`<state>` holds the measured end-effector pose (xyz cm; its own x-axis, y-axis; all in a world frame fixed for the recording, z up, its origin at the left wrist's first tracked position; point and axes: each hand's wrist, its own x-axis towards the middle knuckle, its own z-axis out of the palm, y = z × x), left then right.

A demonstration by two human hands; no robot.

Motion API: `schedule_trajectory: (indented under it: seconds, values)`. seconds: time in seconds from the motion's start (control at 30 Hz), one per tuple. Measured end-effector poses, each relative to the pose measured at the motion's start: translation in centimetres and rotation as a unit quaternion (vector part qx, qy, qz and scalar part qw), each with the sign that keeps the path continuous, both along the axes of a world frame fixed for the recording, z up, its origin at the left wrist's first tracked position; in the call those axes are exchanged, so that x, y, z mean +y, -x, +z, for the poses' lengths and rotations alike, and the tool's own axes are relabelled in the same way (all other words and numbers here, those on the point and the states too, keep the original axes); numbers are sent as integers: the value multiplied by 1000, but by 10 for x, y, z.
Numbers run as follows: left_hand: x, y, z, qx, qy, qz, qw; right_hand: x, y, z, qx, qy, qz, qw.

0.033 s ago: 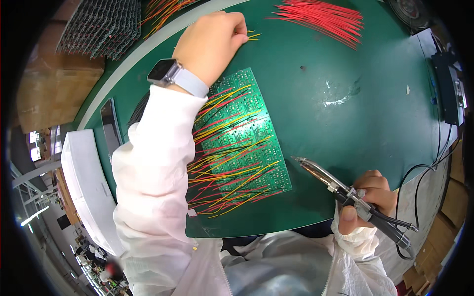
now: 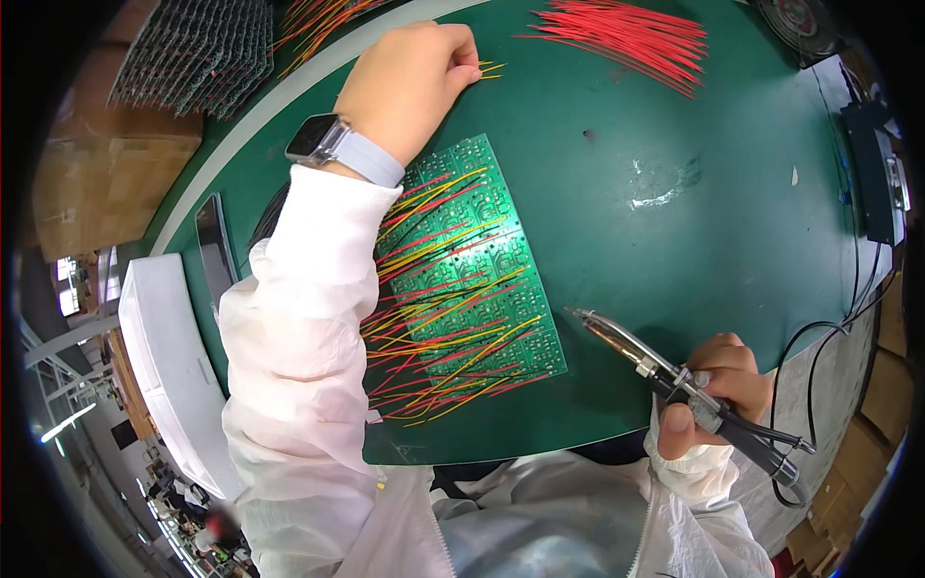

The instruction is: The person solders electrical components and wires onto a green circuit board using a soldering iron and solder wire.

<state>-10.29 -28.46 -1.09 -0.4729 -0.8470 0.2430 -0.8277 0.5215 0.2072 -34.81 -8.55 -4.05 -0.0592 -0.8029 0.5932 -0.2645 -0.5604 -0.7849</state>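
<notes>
My left hand (image 2: pixel 409 87), with a watch (image 2: pixel 323 142) on its wrist, is at the far side of the mat, fingers curled in a pinch. Thin yellow wires (image 2: pixel 491 70) poke out past its fingertips; the rest of them is hidden by the hand. Nearer to me lies a green circuit board panel (image 2: pixel 501 260), with rows of red, yellow and black wires (image 2: pixel 438 328) running off its left side. At the right, my right hand (image 2: pixel 718 395) is wrapped round a soldering iron (image 2: pixel 689 390) with a thin tube along it. The iron's tip points at the board, apart from it.
A bundle of red wires (image 2: pixel 626 40) lies at the far edge of the green mat (image 2: pixel 665 260). Stacked boards (image 2: pixel 198 53) and a cardboard box (image 2: pixel 116 178) are at the far left. A phone (image 2: pixel 214 241) rests by a white box (image 2: pixel 173 366). Black cables (image 2: pixel 814 356) hang at right.
Almost nothing differs. The whole view has shifted very slightly to the left; both hands keep their poses.
</notes>
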Motion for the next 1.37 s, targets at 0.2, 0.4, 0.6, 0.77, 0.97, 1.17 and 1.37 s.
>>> schedule_trajectory:
  seconds: [0.2,0.4,0.6,0.77,0.97,1.17,1.37]
  values:
    - [-6,7,-7,-15,-14,-2,1000,0,4,0,3,-10,-1,1000]
    - [2,-3,9,-5,39,-44,998,3,6,1,1,-44,-27,999]
    - [33,-12,20,39,46,-14,998,9,19,-7,34,-39,-16,999]
    - [44,-23,21,45,93,33,994,11,19,-10,59,-12,-19,998]
    - [120,15,50,223,25,61,973,13,21,-15,47,-5,-77,996]
    - [243,39,35,217,-147,29,965,8,17,-16,0,-25,-81,996]
    - [160,-15,35,218,-47,157,962,6,15,-17,-30,-50,-79,995]
